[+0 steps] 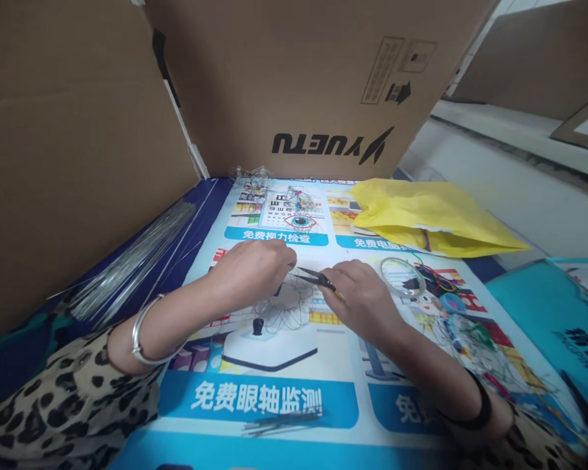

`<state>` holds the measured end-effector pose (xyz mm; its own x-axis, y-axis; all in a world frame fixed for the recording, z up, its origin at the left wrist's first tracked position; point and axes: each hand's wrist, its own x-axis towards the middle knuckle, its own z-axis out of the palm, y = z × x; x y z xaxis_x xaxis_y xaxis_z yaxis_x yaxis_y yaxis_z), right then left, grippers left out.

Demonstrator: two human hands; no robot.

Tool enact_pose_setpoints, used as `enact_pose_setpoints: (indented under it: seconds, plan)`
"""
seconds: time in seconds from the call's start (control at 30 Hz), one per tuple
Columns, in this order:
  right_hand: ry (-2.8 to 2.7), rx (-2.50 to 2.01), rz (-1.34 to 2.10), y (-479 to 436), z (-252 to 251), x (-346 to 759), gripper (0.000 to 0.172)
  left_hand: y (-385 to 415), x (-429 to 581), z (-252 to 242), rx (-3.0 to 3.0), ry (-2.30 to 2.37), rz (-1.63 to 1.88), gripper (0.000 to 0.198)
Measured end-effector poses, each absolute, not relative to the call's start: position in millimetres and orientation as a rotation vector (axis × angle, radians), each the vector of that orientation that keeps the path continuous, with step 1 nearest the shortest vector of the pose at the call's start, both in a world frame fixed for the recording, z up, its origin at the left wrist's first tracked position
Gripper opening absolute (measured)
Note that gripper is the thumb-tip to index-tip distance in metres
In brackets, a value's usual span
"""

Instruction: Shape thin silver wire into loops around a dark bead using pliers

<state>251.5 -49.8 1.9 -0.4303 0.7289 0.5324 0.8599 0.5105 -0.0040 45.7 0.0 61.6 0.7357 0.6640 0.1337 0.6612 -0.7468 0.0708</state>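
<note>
My left hand (262, 267) is closed in a pinch over the printed sheet, on what looks like a thin wire; the wire is hard to see between the fingers. My right hand (360, 297) grips small pliers (318, 279) with dark, pointed jaws and a bit of yellow handle showing. The jaws are parted and point left, close to my left fingertips. Just below both hands is a flower-like shape of looped thin wire (289, 310). Whether it is held or lies on the sheet, I cannot tell.
Straight wires (132, 261) lie in a bundle at left, short pieces (284, 423) in front. Tangled wire shapes (255, 179) sit at the back. Rightward are a yellow bag (441, 215), a clear ring-shaped roll (402, 277), coloured cords (436, 277) and a blue lid (452, 303). Cardboard (298, 78) walls the back.
</note>
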Motion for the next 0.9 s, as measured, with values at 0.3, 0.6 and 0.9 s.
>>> enact_pose_setpoints:
  seconds: [0.3,0.6,0.9]
  plan:
    - [-2.299,-1.291,-0.303,-49.7,-10.7,249.0,0.017,-0.6,49.3,58.6,2.807,1.073,0.245,0.022]
    - [-2.294,-1.32,-0.347,-48.6,-18.6,252.1,0.017,8.5,47.9,52.2,2.714,0.894,0.344,0.018]
    - [-2.221,-1.4,0.157,-47.3,-10.7,255.6,0.014,11.4,44.7,46.8,2.813,1.091,0.288,0.019]
